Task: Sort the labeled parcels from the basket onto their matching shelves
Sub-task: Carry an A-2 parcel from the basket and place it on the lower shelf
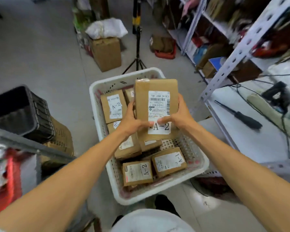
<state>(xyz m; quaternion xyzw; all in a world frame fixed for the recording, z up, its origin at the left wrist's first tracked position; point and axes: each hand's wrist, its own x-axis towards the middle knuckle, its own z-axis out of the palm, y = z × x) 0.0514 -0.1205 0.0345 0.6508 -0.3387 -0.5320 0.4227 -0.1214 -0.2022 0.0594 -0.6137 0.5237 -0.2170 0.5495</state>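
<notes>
A brown cardboard parcel (pixel 156 97) with a white label reading A-2 is held upright above the white plastic basket (pixel 197 166). My left hand (pixel 132 121) grips its left edge and my right hand (pixel 179 116) grips its right edge, thumbs on the label. Several more brown parcels lie in the basket, among them one marked A-2 (pixel 137 173) near the front, one marked A-1 (pixel 169 162) beside it, and another A-2 (pixel 113 106) at the back left. Parcels under the held one are partly hidden.
A white metal shelf rack (pixel 238 52) stands to the right, with a white shelf surface (pixel 251 136) carrying a black tool and cables. A black crate (pixel 23 113) sits at left. A cardboard box (pixel 106 54) and a tripod (pixel 137 47) stand beyond the basket.
</notes>
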